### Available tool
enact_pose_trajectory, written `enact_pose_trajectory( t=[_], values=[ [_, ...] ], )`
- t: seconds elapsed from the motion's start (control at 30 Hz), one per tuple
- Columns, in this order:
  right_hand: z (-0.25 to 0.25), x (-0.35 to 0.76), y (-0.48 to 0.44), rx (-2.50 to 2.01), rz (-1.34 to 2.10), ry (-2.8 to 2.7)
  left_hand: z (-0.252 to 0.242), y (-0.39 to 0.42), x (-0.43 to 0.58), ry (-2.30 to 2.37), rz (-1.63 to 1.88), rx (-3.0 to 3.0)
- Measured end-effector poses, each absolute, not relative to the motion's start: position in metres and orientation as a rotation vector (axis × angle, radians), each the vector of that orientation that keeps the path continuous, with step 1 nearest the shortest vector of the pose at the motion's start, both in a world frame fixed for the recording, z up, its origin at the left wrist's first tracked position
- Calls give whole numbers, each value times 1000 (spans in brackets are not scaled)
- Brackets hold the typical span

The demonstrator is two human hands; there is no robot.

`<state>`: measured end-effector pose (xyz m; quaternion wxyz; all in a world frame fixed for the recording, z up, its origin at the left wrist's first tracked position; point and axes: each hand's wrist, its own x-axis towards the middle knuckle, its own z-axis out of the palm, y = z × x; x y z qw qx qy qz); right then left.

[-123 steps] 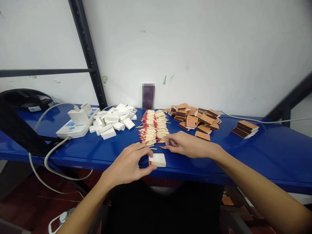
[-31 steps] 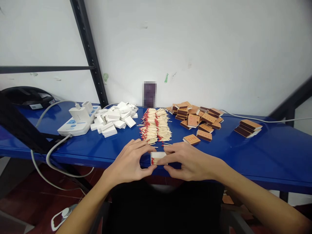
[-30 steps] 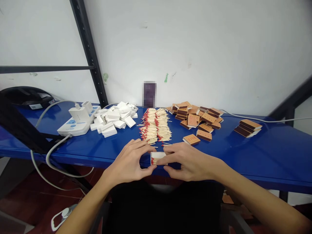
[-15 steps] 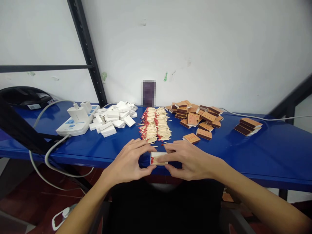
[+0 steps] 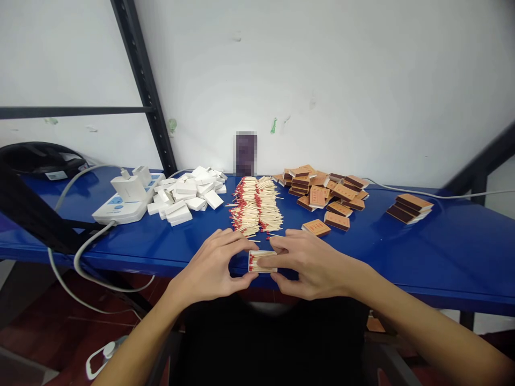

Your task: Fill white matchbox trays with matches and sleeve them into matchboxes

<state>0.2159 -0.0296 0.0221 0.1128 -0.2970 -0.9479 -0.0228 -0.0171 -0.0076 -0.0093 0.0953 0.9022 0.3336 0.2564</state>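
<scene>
A small white matchbox tray (image 5: 249, 262) is held level at the table's front edge, with red-headed matches (image 5: 254, 267) lying lengthwise inside. My left hand (image 5: 213, 265) pinches its left end between thumb and fingers. At the right end, my right hand (image 5: 308, 264) grips with thumb and fingers while its index finger lies over the matches, partly hiding them. Just beyond the hands lies a big two-column heap of loose matches (image 5: 257, 206), a few stray ones at its near edge.
White trays (image 5: 189, 190) are piled to the left, brown matchbox sleeves (image 5: 341, 193) to the right. A few more matchboxes (image 5: 410, 206) sit farther right. A power strip (image 5: 120, 209) with cables stands by the black shelf post (image 5: 148, 86). A dark pixelated object (image 5: 246, 155) leans against the wall.
The matches in the tray now spread across more of its width. My right index finger has shifted slightly on them. My left hand and the tray stay in place.
</scene>
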Motion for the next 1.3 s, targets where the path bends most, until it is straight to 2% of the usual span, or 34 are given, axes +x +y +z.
enact_pose_trajectory(
  t=[0.4, 0.77, 1.0, 1.3],
  values=[
    [18, 217, -30, -838, 96, -2733, -10, -7, -16, 976, 789, 2703],
    [15, 220, -27, -667, -400, -2807, -11, -7, -18, 967, 784, 2715],
    [12, 223, -26, -635, -511, -2795, -12, -6, -18, 956, 797, 2726],
    [12, 222, -29, -631, -259, -2730, -9, -7, -17, 958, 767, 2712]
  ],
)
